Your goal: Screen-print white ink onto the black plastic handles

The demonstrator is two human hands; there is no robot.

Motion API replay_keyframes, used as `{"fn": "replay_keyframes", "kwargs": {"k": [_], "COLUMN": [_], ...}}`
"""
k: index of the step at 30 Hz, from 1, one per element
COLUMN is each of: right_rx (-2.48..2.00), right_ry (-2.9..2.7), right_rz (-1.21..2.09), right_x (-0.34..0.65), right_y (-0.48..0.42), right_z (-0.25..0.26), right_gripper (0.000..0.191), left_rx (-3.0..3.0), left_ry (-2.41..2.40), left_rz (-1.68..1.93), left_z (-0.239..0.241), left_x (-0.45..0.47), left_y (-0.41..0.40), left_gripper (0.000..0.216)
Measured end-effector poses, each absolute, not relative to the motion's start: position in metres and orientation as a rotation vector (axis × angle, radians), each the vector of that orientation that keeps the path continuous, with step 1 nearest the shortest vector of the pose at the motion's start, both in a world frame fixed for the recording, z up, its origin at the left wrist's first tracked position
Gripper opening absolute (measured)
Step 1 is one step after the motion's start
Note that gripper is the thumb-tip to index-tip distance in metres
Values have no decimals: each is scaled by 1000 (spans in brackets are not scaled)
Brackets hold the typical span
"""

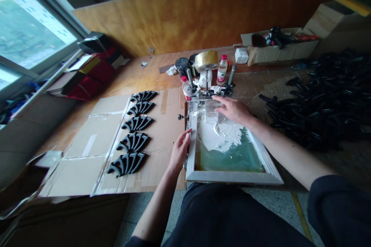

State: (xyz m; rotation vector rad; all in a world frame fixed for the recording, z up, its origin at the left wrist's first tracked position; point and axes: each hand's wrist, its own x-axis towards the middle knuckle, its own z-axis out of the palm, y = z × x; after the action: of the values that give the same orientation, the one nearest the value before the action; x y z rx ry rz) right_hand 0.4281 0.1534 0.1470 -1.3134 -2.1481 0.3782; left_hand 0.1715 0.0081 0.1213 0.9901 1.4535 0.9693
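A silk-screen frame with a pale rim lies before me, its green mesh partly covered by thick white ink. My right hand grips a translucent scraper at the far end of the mesh, index finger stretched along its top. At the frame's left rim is my left hand, thumb and fingers drawn together; what they hold, if anything, is hidden. A metal clamp holds the frame's far end. Left of it, curved black parts lie in several fanned groups on flattened cardboard.
Behind the clamp stand a roll of tape, a red-capped bottle, another bottle and a dark jar. A heap of black parts covers the right side. An open carton sits at the back right.
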Motion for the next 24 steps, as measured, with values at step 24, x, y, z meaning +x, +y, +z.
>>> {"fn": "replay_keyframes", "kwargs": {"k": [24], "right_rx": [-1701], "right_ry": [-1770], "right_rz": [849], "right_x": [456], "right_y": [72], "right_z": [40], "right_gripper": [27], "left_rx": [743], "left_ry": [1529], "left_rz": [785], "left_z": [72], "left_x": [210], "left_y": [17], "left_gripper": [51]}}
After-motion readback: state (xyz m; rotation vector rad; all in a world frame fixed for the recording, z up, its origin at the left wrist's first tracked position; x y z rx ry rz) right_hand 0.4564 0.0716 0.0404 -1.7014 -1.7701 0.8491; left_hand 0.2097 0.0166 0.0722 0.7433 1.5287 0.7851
